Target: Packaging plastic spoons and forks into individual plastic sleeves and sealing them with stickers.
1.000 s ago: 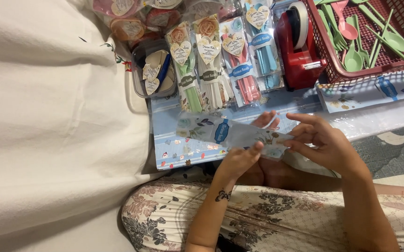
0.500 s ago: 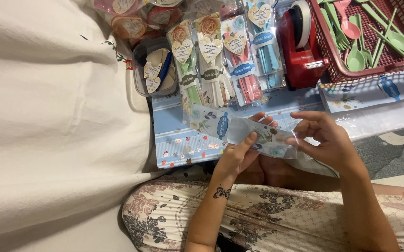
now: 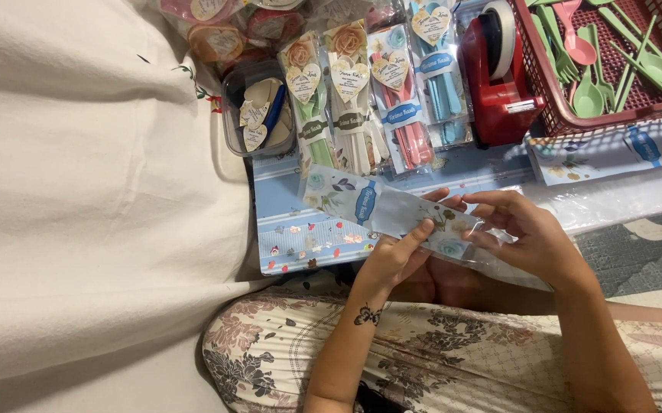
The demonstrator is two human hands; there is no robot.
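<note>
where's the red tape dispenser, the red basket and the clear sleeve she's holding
red tape dispenser (image 3: 499,92): head view, on its red body below the tape roll
red basket (image 3: 568,121): head view, on its near mesh wall
clear sleeve (image 3: 392,214): head view, on its middle between both hands

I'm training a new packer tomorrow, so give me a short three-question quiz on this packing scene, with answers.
1. True or false: both hands hold the clear printed sleeve.
2. Which colour is the tape dispenser? A) blue B) red C) white
3. What lies in the red basket?

Key:
1. True: the left hand pinches its near edge and the right hand grips its right end.
2. B.
3. Loose green and pink plastic spoons and forks. The filled packs lie in a row to the dispenser's left, beside a small clear tub of heart-shaped tags.
</note>
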